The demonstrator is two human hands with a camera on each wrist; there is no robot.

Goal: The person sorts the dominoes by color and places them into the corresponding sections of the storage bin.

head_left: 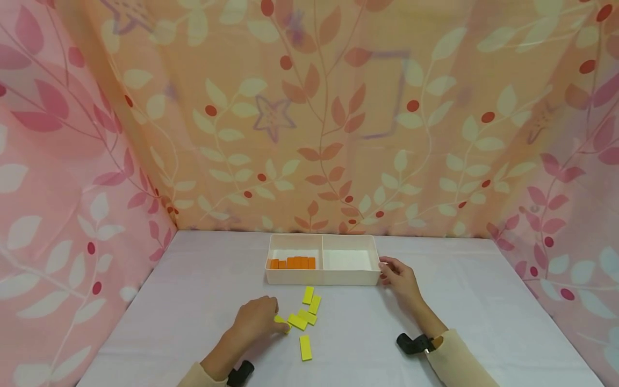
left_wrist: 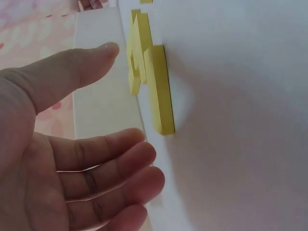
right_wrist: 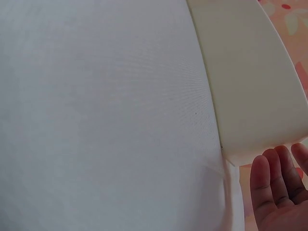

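My left hand (head_left: 256, 318) hovers around a yellow block (head_left: 282, 324) on the white table, partly hidden by the fingers in the head view. In the left wrist view, thumb and fingers stand apart, with that block (left_wrist: 161, 91) just beyond the fingertips. Other yellow blocks (head_left: 297, 321) lie loosely to its right, some overlapping. At the right end of a white two-compartment box (head_left: 324, 277), my right hand (head_left: 398, 277) rests its fingertips against the wall. Orange blocks (head_left: 301, 263) stand in the left compartment of the box; the right one holds nothing.
One yellow block (head_left: 306, 348) lies apart, nearer the front. Behind the table hangs a patterned orange curtain (head_left: 329, 134), with pink curtains (head_left: 53, 188) along the sides. A black wrist camera (head_left: 413, 344) sits on the right wrist.
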